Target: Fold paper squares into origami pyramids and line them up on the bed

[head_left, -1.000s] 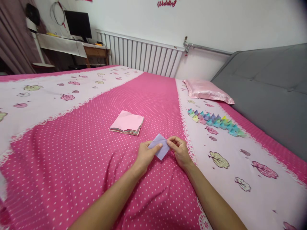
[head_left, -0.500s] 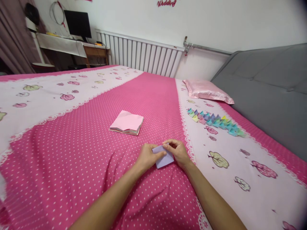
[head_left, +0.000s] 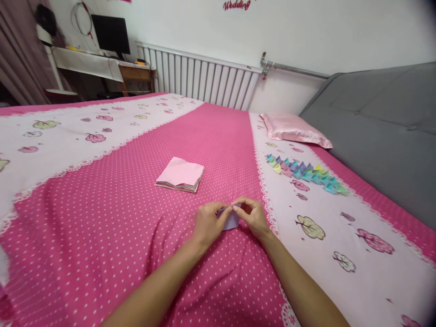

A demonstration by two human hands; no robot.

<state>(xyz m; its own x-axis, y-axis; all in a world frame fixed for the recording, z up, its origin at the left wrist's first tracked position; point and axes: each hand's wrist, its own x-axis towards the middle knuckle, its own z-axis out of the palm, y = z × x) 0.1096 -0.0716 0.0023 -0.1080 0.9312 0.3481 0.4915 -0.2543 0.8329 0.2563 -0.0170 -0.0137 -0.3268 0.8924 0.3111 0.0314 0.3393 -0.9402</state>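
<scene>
A small folded sheet of purple paper (head_left: 232,221) is held just above the pink bedspread, its upper edge pinched between both hands. My left hand (head_left: 209,222) is closed on its left side, thumb and forefinger near the top middle. From the right, my right hand (head_left: 252,215) grips the same upper edge, its thumb tip close to the left one. Part of the paper is hidden behind the fingers. Beyond my left hand lies a stack of square coloured paper (head_left: 180,172) with a pink sheet on top.
Several small folded paper pieces (head_left: 306,172) in blue, green, purple and yellow stand in rows on the right. Behind them are a pink pillow (head_left: 294,128) and a grey headboard (head_left: 378,104). A white radiator (head_left: 200,75) runs along the wall; a desk with a monitor (head_left: 111,35) stands far left.
My left thumb has moved up from the middle of the purple paper to its upper edge, beside the right thumb. The paper has tilted and shows less of its face.
</scene>
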